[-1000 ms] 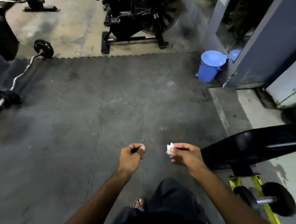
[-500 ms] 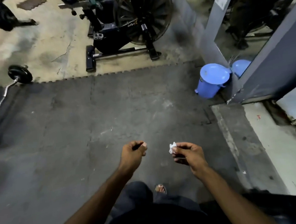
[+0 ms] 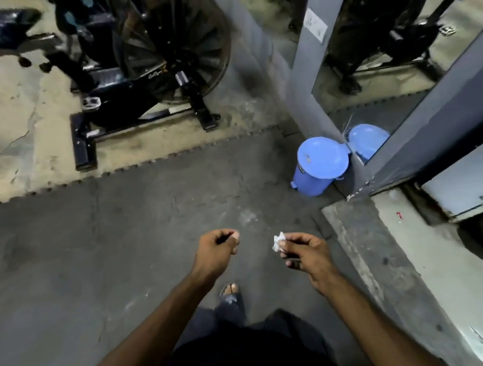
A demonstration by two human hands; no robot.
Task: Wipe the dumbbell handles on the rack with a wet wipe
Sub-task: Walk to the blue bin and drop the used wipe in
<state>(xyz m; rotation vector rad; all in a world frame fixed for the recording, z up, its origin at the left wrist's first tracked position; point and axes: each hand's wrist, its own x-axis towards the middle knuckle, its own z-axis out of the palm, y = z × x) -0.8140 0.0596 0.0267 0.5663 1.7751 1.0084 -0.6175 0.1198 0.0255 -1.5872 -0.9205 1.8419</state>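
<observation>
**Dumbbells slip out of shot as the walk turns to the bin**

A second ago a black dumbbell on yellow rails sat at four o'clock. Now it's gone from view, rack and all. The round blue plastic pedal bin has slid closer, up at one o'clock from the hands against the tall wall mirror, and the black exercise bike looms large at eleven. My read is that the wiping is over or paused and this wipe is bound for the bin, though nothing here proves it.

The arms haven't budged relative to the body. Both are stretched forward at waist height over the dark grey rubber floor mat, hands side by side but apart. The right grip pinches the small crumpled white wet wipe between thumb and fingertips, and the wad pokes out toward nine o'clock. The left grip is curled into a loose fist with the thumb on the forefinger. I can't tell whether anything is tucked inside.
</observation>
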